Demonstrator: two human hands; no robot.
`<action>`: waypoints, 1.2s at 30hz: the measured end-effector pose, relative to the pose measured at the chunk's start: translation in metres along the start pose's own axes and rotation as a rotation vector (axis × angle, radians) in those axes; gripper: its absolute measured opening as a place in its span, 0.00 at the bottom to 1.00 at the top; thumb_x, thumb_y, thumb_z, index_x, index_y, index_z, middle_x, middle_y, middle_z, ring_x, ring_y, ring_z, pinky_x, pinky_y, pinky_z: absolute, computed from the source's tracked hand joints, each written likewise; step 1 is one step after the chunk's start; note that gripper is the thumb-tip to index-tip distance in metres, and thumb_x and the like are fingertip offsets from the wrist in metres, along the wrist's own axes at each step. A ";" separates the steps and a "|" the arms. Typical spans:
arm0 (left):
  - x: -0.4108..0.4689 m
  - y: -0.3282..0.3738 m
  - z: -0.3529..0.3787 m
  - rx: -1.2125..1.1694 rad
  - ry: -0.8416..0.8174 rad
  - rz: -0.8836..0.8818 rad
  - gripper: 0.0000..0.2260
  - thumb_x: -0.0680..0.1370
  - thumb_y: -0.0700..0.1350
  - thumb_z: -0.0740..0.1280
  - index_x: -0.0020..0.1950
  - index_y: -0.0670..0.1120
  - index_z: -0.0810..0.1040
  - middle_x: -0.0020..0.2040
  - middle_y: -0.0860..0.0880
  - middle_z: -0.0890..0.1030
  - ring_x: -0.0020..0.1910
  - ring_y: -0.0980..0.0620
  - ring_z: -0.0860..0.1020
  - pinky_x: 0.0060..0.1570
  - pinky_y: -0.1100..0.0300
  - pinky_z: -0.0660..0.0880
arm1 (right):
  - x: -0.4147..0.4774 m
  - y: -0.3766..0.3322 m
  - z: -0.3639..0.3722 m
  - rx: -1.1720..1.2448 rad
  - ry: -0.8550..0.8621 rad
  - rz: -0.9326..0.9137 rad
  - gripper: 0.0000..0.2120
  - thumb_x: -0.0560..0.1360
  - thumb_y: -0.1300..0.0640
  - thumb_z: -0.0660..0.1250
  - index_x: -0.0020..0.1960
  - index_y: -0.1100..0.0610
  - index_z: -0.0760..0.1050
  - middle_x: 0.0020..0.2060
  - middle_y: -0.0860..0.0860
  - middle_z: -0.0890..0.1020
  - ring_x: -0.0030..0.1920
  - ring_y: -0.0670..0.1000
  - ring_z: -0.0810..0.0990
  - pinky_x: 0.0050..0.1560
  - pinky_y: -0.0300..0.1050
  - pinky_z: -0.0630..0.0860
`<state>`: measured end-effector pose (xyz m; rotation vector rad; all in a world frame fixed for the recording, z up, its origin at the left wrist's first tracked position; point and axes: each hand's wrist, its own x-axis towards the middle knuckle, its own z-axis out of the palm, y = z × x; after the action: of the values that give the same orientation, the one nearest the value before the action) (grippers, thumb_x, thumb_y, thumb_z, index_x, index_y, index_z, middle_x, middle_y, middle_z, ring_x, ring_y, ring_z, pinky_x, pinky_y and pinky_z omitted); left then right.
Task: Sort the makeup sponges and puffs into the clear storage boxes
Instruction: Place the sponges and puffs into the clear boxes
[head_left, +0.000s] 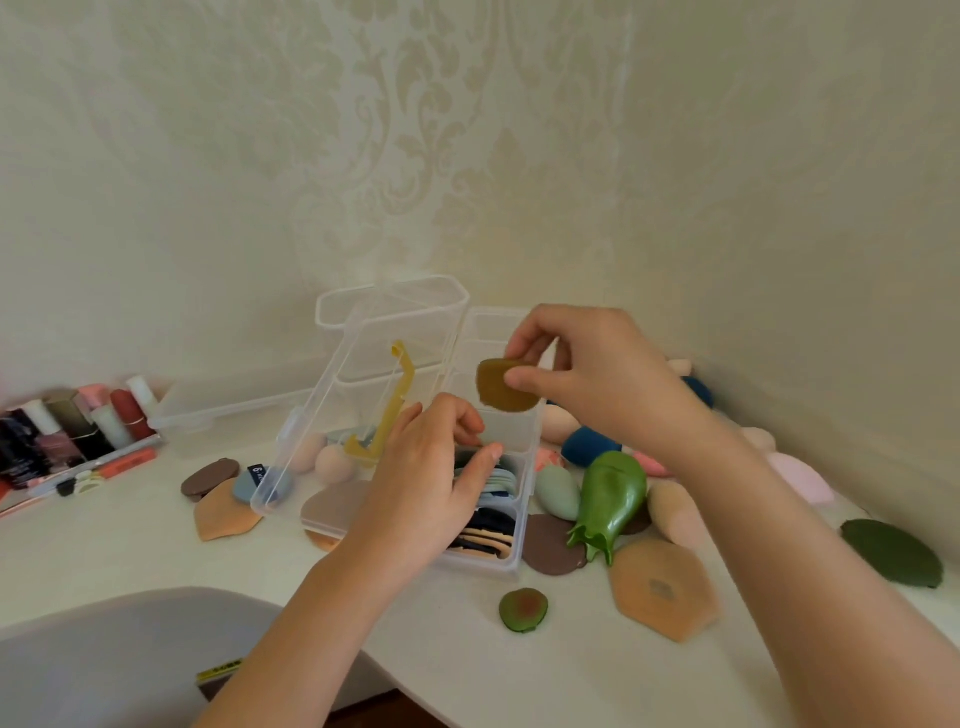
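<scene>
Camera setup: 1 view, head-worn, wide-angle. It faces forward and down across a white table (156, 545) to a patterned wall (519, 156), which fills the upper half of the frame. Range is close: both forearms enter from the bottom edge. The left hand (431, 483) and right hand (597, 374) sit near frame centre at the clear storage box (525, 483). The right hand pinches an olive puff (506, 387) at mid-frame. A grey rounded surface (104, 649) lies nearest the lens, lower left.

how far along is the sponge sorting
Done: flat puffs stacked in the clear box. In hand: the right hand pinches an olive-brown puff above the box, left hand at its compartments. Left: mint egg sponge, tan puff, brown puff, green eggplant-shaped sponge loose on the table.
</scene>
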<state>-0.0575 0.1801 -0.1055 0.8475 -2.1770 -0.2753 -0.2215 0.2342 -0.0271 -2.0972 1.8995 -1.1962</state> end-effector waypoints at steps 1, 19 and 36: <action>0.000 0.000 0.000 0.005 -0.002 0.001 0.08 0.73 0.53 0.64 0.45 0.50 0.69 0.40 0.58 0.72 0.47 0.53 0.71 0.45 0.61 0.68 | -0.002 -0.004 0.005 0.002 -0.013 -0.031 0.05 0.71 0.57 0.72 0.46 0.53 0.79 0.37 0.43 0.80 0.31 0.37 0.73 0.35 0.27 0.68; -0.001 0.000 -0.001 -0.044 0.041 0.034 0.17 0.73 0.47 0.69 0.34 0.56 0.60 0.33 0.58 0.68 0.39 0.60 0.68 0.40 0.72 0.64 | -0.003 -0.001 0.027 -0.209 -0.139 -0.050 0.05 0.71 0.53 0.71 0.46 0.51 0.79 0.43 0.44 0.83 0.37 0.39 0.75 0.41 0.37 0.72; -0.003 -0.002 -0.002 -0.022 -0.017 0.031 0.07 0.75 0.49 0.68 0.50 0.49 0.73 0.45 0.58 0.72 0.49 0.55 0.71 0.49 0.66 0.67 | -0.004 -0.004 0.019 -0.154 -0.378 0.100 0.10 0.76 0.57 0.64 0.51 0.49 0.83 0.35 0.45 0.82 0.34 0.42 0.77 0.32 0.31 0.70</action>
<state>-0.0537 0.1807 -0.1062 0.8010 -2.1965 -0.2918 -0.2077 0.2308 -0.0403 -2.0850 1.9354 -0.5967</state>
